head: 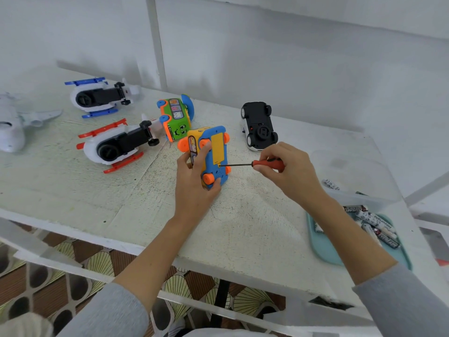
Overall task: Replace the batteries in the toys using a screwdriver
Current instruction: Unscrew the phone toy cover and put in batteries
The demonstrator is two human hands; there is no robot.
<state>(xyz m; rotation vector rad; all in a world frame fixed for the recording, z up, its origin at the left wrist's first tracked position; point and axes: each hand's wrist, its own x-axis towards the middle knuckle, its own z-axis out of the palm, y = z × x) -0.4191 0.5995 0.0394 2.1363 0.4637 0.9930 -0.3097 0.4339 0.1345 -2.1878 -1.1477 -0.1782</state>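
My left hand [194, 183] grips a blue and yellow toy bus [213, 154] with orange wheels, tipped on its side so the underside faces right. Its yellow battery cover [218, 148] is in place. My right hand [289, 171] pinches a small screwdriver [257, 163] with an orange handle. The thin shaft points left and its tip sits on the screw at the lower edge of the cover. Loose batteries [375, 226] lie on a teal tray [323, 249] at the right front.
A green toy bus [176, 117] lies just behind the held bus. A red helicopter [116, 144], a blue helicopter [99, 97] and a white plane [12, 127] lie at the left. An upturned toy car [258, 125] and a clear plastic box [354, 176] sit at the right.
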